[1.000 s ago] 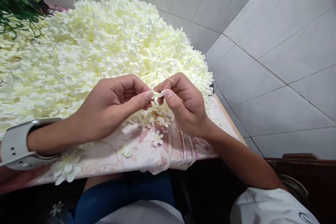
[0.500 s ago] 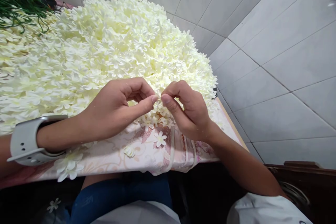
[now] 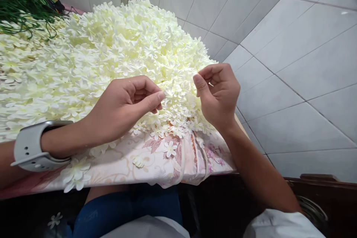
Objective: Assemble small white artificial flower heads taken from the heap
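A large heap of cream-white artificial flowers [image 3: 122, 48] lies under and beyond both hands. My left hand [image 3: 122, 109] is closed in a pinch just above the heap's near side, thumb against forefinger; whatever is between the tips is too small to make out. To its right and higher, my right hand [image 3: 220, 96] is also pinched by the heap's right side, and I cannot see what it grips. The two hands are apart. Below them, a single loose white flower [image 3: 170, 149] and a small cluster of petals [image 3: 138, 161] rest on the patterned tablecloth [image 3: 114, 173].
Green wire-like stems [image 3: 19, 3] are bunched at the far left. More white flowers [image 3: 75, 174] hang at the table's front edge. Pale cord-like strips [image 3: 182, 160] run over that edge. A tiled wall [image 3: 295, 81] borders the right and back.
The hands, whose fingertips met before, are now separated. My right hand has moved up and to the right. My left hand has stayed almost in place, still pinched.
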A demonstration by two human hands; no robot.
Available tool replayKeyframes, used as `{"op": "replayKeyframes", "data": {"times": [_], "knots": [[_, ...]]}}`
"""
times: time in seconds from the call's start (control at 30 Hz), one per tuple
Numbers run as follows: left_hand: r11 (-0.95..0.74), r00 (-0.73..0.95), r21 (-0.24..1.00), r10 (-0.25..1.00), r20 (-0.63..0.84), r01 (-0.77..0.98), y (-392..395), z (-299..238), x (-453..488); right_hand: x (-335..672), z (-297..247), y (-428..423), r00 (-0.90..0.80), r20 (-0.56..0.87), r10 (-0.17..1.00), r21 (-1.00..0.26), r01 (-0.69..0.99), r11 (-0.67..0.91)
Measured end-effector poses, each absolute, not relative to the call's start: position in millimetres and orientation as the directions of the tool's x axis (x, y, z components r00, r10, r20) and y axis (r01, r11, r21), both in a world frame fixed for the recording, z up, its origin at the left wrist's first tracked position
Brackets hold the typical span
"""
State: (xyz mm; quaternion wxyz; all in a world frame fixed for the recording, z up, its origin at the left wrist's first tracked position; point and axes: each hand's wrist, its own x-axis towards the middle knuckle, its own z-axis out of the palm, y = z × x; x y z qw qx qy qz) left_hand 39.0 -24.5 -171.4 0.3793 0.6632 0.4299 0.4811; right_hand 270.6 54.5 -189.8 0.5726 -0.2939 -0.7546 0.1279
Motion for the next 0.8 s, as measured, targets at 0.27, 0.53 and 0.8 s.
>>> {"op": "replayKeyframes", "data": {"times": [0.27, 0.53, 0.8], "knots": [[-0.345, 0.205, 0.918, 0.93, 0.305, 0.198, -29.0, -175.2, 40.2, 249.9, -189.2, 19.3, -0.413, 0.874, 0.255, -0.198, 0.177, 0.964], [-0.375, 0.249, 0.916, 0.909, 0.334, 0.141, -28.6, -178.7, 40.3, 247.9, -190.7, 8.9, -0.385, 0.823, 0.418, -0.391, 0.15, 0.908], [-0.321, 0.332, 0.941, 0.88, 0.339, -0.109, -21.8, -184.1, 38.2, 247.4, -190.2, -0.2, -0.394, 0.77, 0.502, -0.554, -0.023, 0.832]]}}
